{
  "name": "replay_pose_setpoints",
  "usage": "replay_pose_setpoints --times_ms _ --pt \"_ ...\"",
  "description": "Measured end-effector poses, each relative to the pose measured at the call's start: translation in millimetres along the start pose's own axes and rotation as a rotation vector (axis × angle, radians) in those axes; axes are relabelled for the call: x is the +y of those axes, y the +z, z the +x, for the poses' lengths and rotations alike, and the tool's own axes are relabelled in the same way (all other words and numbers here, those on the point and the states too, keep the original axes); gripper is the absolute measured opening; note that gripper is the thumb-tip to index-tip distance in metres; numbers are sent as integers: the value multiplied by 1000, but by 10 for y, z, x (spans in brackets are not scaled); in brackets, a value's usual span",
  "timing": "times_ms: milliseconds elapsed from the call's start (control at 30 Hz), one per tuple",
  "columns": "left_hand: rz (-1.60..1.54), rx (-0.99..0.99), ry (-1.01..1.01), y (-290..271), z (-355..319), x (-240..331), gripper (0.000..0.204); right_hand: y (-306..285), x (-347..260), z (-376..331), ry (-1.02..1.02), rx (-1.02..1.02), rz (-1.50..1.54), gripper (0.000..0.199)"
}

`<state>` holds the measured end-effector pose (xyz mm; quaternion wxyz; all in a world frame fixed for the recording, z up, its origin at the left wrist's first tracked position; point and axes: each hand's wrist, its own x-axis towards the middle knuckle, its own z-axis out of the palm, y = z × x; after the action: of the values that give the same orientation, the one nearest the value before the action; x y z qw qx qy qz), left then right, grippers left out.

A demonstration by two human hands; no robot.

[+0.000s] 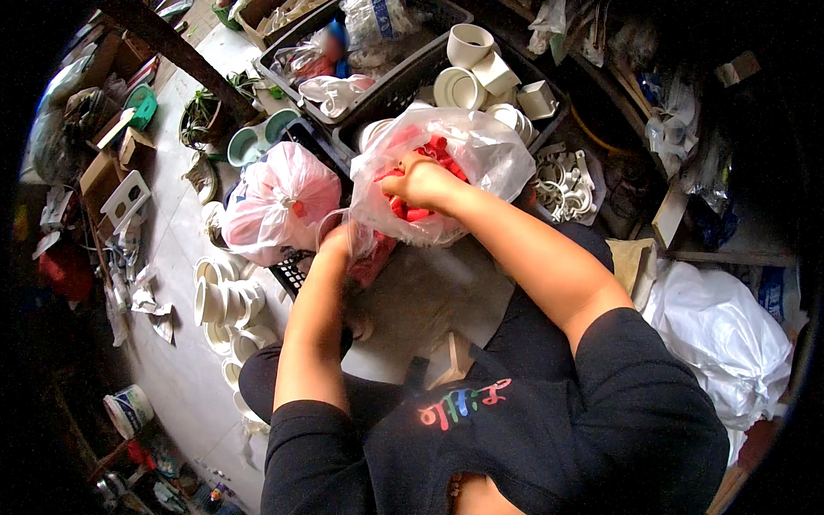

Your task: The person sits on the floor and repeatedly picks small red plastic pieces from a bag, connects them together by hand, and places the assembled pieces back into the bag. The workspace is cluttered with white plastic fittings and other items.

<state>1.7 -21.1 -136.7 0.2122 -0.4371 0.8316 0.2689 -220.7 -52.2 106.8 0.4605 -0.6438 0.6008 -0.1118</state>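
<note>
My right hand (421, 182) reaches into an open clear plastic bag (493, 154) full of small red plastic pieces (442, 154). Its fingers are bent and closed over red pieces; their exact kind is too small to make out. Lower and to the left, my left hand (342, 240) is against the near left side of that bag, beside more red pieces (371, 262) seen through plastic. Plastic film and blur hide its fingers. Just left of it sits a knotted, filled plastic bag (279, 202), pinkish through its film.
Behind the open bag, a black crate (549, 129) holds white pipe fittings (459, 88). Another dark crate (279, 56) contains bagged goods. More white fittings (225, 300) line the floor at left. White ring-shaped parts (566, 184) and a large white sack (721, 330) are at right.
</note>
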Motion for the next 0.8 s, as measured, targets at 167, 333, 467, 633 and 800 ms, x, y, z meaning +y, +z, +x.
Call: replay_pose_setpoints --times_ms 167,333,467,633,800 --pt "-99 -104 -79 -35 -99 -48 28 -146 -205 -122 290 -503 981 27" --pt "65 -187 118 -383 -308 40 23 -245 -293 -278 352 -684 1319 33" --pt "139 -93 209 -781 -619 163 20 -301 -344 -357 323 -577 1405 33" --pt "-886 261 -193 -841 -961 201 25 -400 -301 -393 243 -640 1550 26" --pt "-1034 283 -402 -939 -1109 273 25 -445 -287 -486 177 -670 1543 27"
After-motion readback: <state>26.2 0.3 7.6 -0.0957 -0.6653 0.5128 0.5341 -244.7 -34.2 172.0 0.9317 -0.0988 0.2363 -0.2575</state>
